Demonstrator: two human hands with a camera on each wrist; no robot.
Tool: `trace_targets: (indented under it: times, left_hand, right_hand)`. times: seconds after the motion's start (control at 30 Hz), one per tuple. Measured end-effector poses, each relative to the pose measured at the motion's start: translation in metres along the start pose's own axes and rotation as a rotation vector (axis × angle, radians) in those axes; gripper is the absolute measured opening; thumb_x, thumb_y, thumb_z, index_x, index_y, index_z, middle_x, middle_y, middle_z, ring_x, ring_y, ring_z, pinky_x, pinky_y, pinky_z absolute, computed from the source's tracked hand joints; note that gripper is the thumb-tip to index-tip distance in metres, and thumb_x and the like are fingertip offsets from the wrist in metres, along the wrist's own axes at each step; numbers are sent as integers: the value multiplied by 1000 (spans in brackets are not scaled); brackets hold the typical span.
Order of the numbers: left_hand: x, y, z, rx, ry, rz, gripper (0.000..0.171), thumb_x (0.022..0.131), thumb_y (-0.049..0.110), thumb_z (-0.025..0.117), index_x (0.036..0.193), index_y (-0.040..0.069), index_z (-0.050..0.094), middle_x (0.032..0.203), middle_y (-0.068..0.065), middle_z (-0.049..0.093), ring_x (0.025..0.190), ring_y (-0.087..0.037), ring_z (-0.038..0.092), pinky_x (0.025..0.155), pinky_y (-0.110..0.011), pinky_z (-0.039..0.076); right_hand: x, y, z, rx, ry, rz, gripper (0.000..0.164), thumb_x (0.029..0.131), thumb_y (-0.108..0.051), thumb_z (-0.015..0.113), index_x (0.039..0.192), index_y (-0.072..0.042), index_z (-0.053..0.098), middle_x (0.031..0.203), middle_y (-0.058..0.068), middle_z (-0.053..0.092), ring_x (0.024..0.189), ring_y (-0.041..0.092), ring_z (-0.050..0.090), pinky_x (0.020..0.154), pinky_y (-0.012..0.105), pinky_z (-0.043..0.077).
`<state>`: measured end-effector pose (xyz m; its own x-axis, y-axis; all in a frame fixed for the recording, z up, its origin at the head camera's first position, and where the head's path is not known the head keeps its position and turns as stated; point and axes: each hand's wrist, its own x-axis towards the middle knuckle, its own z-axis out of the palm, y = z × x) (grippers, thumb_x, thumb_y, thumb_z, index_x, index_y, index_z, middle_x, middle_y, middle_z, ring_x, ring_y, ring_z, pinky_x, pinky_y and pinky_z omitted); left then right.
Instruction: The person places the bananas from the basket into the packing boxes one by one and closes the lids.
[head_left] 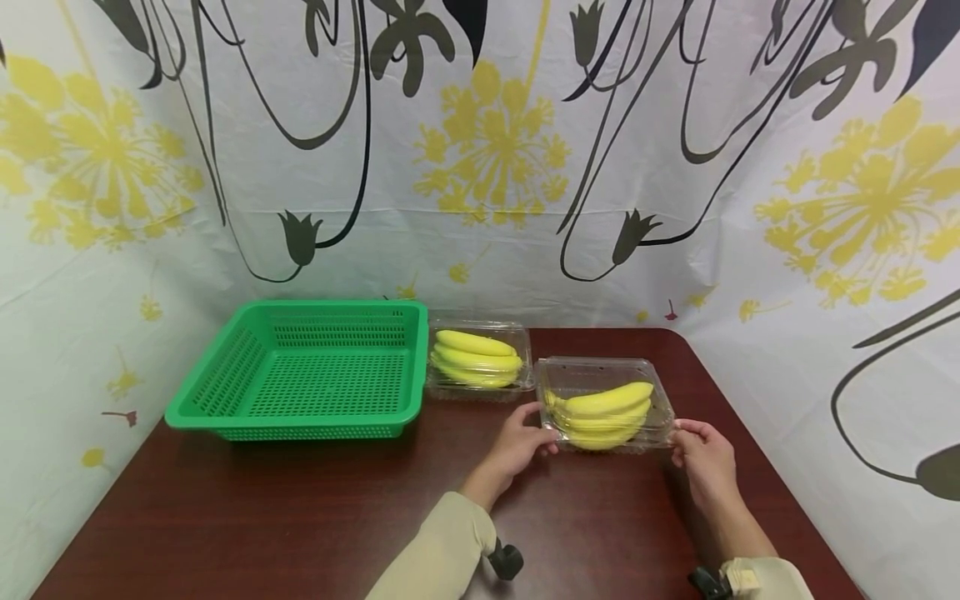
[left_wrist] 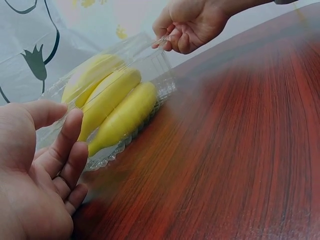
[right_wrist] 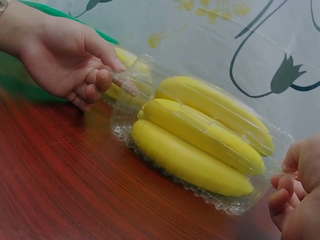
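A clear plastic clamshell box [head_left: 663, 400] with several yellow bananas [head_left: 600, 417] inside is toward the right of the table in the head view. My left hand [head_left: 517, 446] pinches its near left corner between thumb and fingers. At the near right corner, my right hand [head_left: 705, 458] pinches the rim. In the right wrist view the box [right_wrist: 230, 202] looks tilted, and its lid lies over the bananas [right_wrist: 195, 135]. Whether its base touches the table cannot be told.
A second clear box [head_left: 525, 337] of bananas [head_left: 476, 358] sits behind and to the left. Beside it, a green plastic basket [head_left: 300, 432] stands at the back left of the dark red table [head_left: 300, 517]. A patterned cloth [head_left: 495, 275] hangs behind.
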<state>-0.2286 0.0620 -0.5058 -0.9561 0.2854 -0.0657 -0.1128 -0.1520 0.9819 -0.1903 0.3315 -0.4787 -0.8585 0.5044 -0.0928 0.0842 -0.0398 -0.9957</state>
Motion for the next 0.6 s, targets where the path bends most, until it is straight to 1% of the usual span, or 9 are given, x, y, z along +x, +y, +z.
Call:
trace_targets:
  times: [0.1, 0.17, 0.3, 0.37, 0.47, 0.6]
  left_hand:
    - [0, 1, 1, 3, 13, -6, 58, 84, 2, 69, 137, 1, 47, 66, -3, 64, 59, -12, 61, 65, -30, 52]
    - [1, 1, 2, 13, 25, -12, 57, 83, 1, 69, 136, 1, 48, 65, -3, 63, 58, -12, 61, 64, -30, 52]
    - [4, 0, 2, 26, 46, -14, 56, 81, 0, 67, 134, 3, 50, 63, -3, 61, 57, -12, 60, 63, -30, 52]
    - [4, 0, 2, 23, 52, -12, 56, 80, -1, 66, 133, 3, 50, 62, -3, 60, 56, -12, 59, 62, -30, 52]
    - [5, -1, 3, 22, 56, -15, 57, 79, -2, 65, 133, 3, 50, 62, -3, 60, 56, -12, 59, 61, -29, 52]
    - [6, -1, 4, 29, 53, -22, 57, 80, -1, 65, 135, 2, 49, 63, -3, 60, 56, -12, 59, 61, -29, 52]
  right_hand:
    - [1, 1, 0, -11, -8, -6, 15, 87, 6, 57, 91, -7, 62, 70, -6, 60, 55, 8, 50, 48, 21, 42]
    - [2, 2, -3, -31, -60, -9, 15, 89, 5, 54, 99, -5, 58, 70, -5, 58, 56, 7, 49, 48, 21, 42]
    - [5, 3, -7, -90, -186, -14, 21, 94, 1, 48, 115, -2, 46, 71, -3, 55, 58, 7, 48, 47, 22, 41]
    - [6, 2, -8, -111, -215, -12, 23, 95, 0, 47, 118, -1, 43, 71, -3, 55, 58, 7, 48, 47, 22, 41]
    - [6, 2, -7, -119, -196, -8, 23, 94, 1, 48, 116, -2, 45, 69, -2, 55, 56, 7, 47, 45, 22, 38]
    - [5, 1, -4, -100, -134, -3, 22, 90, 4, 50, 111, -2, 48, 67, -2, 54, 52, 7, 44, 42, 22, 34]
